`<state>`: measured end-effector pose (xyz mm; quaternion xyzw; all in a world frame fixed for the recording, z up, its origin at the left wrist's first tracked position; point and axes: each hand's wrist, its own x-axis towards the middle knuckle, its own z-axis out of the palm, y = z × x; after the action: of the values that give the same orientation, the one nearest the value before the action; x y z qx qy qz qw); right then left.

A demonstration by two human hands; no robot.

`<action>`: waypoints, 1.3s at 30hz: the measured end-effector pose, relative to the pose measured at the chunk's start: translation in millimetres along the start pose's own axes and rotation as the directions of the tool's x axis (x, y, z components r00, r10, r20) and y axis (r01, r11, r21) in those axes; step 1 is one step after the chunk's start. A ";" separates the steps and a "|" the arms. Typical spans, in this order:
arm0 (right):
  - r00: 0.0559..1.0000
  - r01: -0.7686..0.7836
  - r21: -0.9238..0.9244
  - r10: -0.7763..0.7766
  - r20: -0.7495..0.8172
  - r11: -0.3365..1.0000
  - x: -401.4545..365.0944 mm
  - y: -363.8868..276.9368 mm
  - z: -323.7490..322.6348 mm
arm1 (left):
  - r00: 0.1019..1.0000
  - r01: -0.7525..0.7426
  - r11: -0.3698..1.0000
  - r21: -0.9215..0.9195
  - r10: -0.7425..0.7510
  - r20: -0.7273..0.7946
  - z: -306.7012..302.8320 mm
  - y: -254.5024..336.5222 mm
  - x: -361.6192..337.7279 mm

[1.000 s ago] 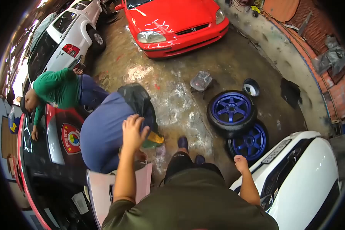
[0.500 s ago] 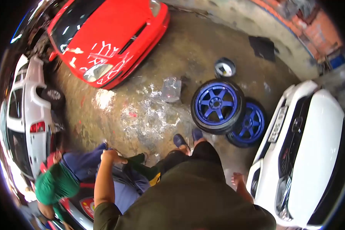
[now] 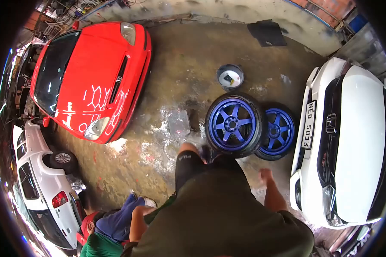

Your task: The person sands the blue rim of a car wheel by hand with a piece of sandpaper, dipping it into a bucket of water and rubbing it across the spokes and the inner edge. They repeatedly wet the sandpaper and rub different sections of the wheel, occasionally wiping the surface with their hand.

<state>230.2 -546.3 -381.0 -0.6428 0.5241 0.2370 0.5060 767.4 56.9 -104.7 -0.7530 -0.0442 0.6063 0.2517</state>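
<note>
My right hand (image 3: 265,175) hangs at my side, slightly blurred, its fingers loose and holding nothing I can see. It is nearest to two wheels with blue rims. The larger-looking blue wheel (image 3: 230,124) lies face up, overlapping the second blue wheel (image 3: 277,130) behind it. Down at the lower left, my left hand (image 3: 144,210) shows only in part beside my body, and its fingers are hidden. Past the wheels stands a dark bucket (image 3: 230,78) with whitish contents and a small dark and yellow item inside.
A red car (image 3: 94,73) stands at upper left, a white car (image 3: 358,141) at right, and another white vehicle (image 3: 43,180) at left. A person in green (image 3: 101,245) is at lower left. A dark mat (image 3: 266,33) and a translucent flat piece (image 3: 179,123) lie on the wet-looking floor.
My view has shifted as I step closer to the wheels, one knee now raised forward. My left hand has dropped back toward my body; my right hand has swung forward.
</note>
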 end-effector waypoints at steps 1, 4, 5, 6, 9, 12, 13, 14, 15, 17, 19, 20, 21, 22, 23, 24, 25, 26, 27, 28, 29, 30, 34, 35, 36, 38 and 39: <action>0.950 -0.134 0.628 0.280 -0.140 0.767 -15.8 -53.9 -29.5 | 0.997 0.017 0.996 -0.092 -0.024 -0.080 -5.5 17.5 11.0; 0.932 0.052 0.729 0.229 -0.282 0.683 -8.0 -132.4 -68.1 | 0.914 -0.250 0.963 -0.099 0.202 -0.352 -37.6 95.5 53.7; 0.931 0.113 0.721 0.182 -0.318 0.684 -0.2 -149.8 -73.7 | 0.596 -0.567 0.731 0.379 0.682 -0.424 -46.4 122.7 79.3; 0.925 0.169 0.714 0.141 -0.354 0.680 2.0 -159.7 -72.7 | 0.439 -0.682 0.651 0.332 0.728 -0.526 -55.8 156.7 98.8; 0.836 0.296 0.334 -0.073 -0.544 0.895 93.0 -153.0 -40.0 | 0.612 -0.716 0.697 -0.042 0.598 -0.519 -138.0 261.7 93.6; 0.837 0.226 0.355 0.006 -0.547 0.907 73.5 -267.8 -46.7 | 0.585 -0.740 0.672 -0.028 0.623 -0.520 -253.1 356.2 85.2; 0.880 0.215 0.472 0.041 -0.474 0.855 71.2 -302.6 -49.8 | 0.566 -0.739 0.674 0.019 0.635 -0.526 -293.2 383.0 83.8; 0.886 0.226 0.471 0.021 -0.463 0.853 85.5 -324.6 -44.1 | 0.569 -0.677 0.718 0.160 0.649 -0.506 -331.8 411.6 22.2; 0.890 0.239 0.467 0.000 -0.455 0.851 103.5 -344.9 -42.7 | 0.545 -0.683 0.712 0.161 0.644 -0.536 -365.3 438.0 33.1; 0.880 0.240 0.379 -0.035 -0.474 0.894 136.6 -394.4 -45.0 | 0.475 -0.726 0.583 0.365 0.809 -0.346 -442.5 497.3 61.4; 0.906 0.241 0.517 0.001 -0.423 0.821 178.5 -446.1 -56.3 | 0.404 -0.738 0.517 0.435 0.854 -0.329 -498.7 575.3 61.9; 0.879 0.300 0.499 -0.033 -0.475 0.813 222.9 -461.3 -56.7 | 0.353 -0.741 0.466 0.482 0.883 -0.310 -517.6 625.8 57.9; 0.860 0.342 0.481 -0.062 -0.507 0.808 265.6 -473.9 -49.5 | 0.322 -0.742 0.428 0.517 0.903 -0.285 -527.4 673.7 67.2; 0.879 0.326 0.480 -0.074 -0.471 0.815 298.3 -489.9 -62.0 | 0.136 -0.838 0.256 0.481 0.953 -0.270 -530.2 722.8 106.1; 0.896 0.300 0.467 -0.078 -0.437 0.832 357.5 -495.5 -52.5 | 0.107 -0.889 0.221 0.402 0.952 -0.288 -521.7 759.7 121.5; 0.870 0.327 0.534 -0.029 -0.491 0.780 402.2 -503.4 -61.7 | 0.077 -0.930 0.179 0.321 0.949 -0.306 -512.9 797.0 133.9; 0.859 0.351 0.323 -0.165 -0.485 0.879 458.6 -501.5 -76.6 | 0.188 -0.941 0.264 0.212 0.928 -0.322 -487.9 834.8 117.9; 0.885 0.301 0.425 -0.084 -0.458 0.854 499.5 -506.4 -95.9 | 0.280 -0.942 0.313 0.120 0.931 -0.235 -459.3 857.2 155.2; 0.782 0.395 0.347 -0.113 -0.613 0.851 564.0 -494.7 -91.6 | 0.358 -0.930 0.366 0.037 0.923 -0.140 -432.5 871.4 189.2; 0.707 0.400 0.406 0.005 -0.707 0.822 609.6 -493.0 -93.1 | 0.312 -0.944 0.314 0.098 0.949 -0.038 -409.6 879.0 199.4; 0.837 0.171 0.461 0.118 -0.535 0.871 632.9 -495.6 -117.3 | 0.271 -0.955 0.259 0.146 0.960 0.066 -394.5 876.2 195.8; 0.755 0.127 0.328 0.123 -0.644 0.936 689.9 -478.0 -100.1 | 0.327 -0.927 0.273 0.257 0.923 0.200 -388.4 869.5 186.1; 0.821 -0.190 0.340 0.339 -0.459 0.921 770.4 -470.1 -84.6 | 0.544 -0.630 -0.042 0.775 0.689 0.479 -366.2 766.3 306.6; 0.789 -0.218 0.294 0.345 -0.509 0.931 779.6 -469.1 -73.7 | 0.590 -0.532 -0.163 0.831 0.632 0.502 -373.1 723.8 344.5; 0.837 -0.230 0.303 0.347 -0.423 0.925 794.2 -464.1 -69.3 | 0.582 -0.498 -0.240 0.834 0.620 0.526 -386.2 690.8 370.6; 0.803 -0.183 0.465 0.405 -0.438 0.866 809.3 -455.6 -58.5 | 0.613 -0.509 -0.312 0.802 0.522 0.593 -399.1 677.8 402.8; 0.823 -0.221 0.361 0.372 -0.429 0.906 794.4 -466.4 -64.8 | 0.657 -0.542 -0.294 0.787 0.436 0.615 -398.3 683.2 411.1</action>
<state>910.5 -977.8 -832.4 -0.5082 0.7584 0.0626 0.4034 1084.2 -513.8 -711.6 -0.2678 0.6935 0.5228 0.4173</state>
